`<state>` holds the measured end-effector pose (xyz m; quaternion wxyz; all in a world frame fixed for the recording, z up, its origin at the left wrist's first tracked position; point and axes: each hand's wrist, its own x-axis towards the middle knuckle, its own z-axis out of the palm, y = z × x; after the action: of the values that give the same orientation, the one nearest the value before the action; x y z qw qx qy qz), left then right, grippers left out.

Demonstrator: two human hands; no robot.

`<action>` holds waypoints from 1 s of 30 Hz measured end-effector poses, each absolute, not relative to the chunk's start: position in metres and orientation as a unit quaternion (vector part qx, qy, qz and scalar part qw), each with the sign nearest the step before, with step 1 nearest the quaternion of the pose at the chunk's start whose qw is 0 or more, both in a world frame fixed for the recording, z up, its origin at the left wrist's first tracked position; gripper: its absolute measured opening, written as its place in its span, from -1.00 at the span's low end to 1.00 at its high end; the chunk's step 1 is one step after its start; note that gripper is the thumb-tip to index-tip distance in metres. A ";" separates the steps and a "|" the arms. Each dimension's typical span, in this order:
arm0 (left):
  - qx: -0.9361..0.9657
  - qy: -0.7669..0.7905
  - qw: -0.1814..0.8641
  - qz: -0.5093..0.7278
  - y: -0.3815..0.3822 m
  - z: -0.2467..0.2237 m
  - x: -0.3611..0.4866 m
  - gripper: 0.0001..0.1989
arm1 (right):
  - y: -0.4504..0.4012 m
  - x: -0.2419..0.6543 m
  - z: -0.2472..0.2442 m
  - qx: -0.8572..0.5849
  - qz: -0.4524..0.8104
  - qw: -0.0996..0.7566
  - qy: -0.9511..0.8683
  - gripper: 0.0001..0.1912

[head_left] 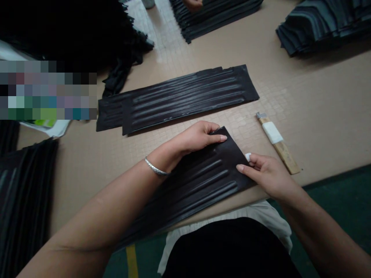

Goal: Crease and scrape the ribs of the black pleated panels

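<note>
Ribbed dark panel [199, 178] | long axis running lower-left from both hands | left hand [199, 136] pinching far corner; right hand [268, 172], end edge

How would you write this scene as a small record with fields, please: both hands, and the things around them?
Left hand: holds the panel near its far corner, thumb on top
Right hand: holds the panel's right end, thumb on top
Panel: dark, ribbed
Other panels: overlapping, on the table beyond
Wooden strip: right of the panel; white wrap, metal tip
Stacks: dark; left, far middle, far right
Another person's hand: top edge, at far middle stack
</note>
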<state>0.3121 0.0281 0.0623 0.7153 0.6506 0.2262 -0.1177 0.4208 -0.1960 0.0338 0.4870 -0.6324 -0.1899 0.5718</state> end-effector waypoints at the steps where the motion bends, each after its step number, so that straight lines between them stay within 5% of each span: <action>1: 0.643 0.232 0.720 -0.121 0.028 0.060 0.312 -0.79 | -0.197 0.420 0.035 -0.627 0.580 0.487 -0.181 -0.64; 21: 0.595 0.277 0.740 -0.149 0.025 0.041 0.314 -0.88 | -0.198 0.408 0.031 -0.634 0.587 0.499 -0.074 -0.70; 30: 0.612 0.252 0.733 -0.155 0.020 0.040 0.311 -0.74 | -0.202 0.417 0.034 -0.588 0.648 0.475 -0.093 -0.56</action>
<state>0.3114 0.0199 0.0395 0.7331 0.6125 0.2516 -0.1551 0.4174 -0.2018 0.0336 0.4754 -0.5877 -0.0926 0.6481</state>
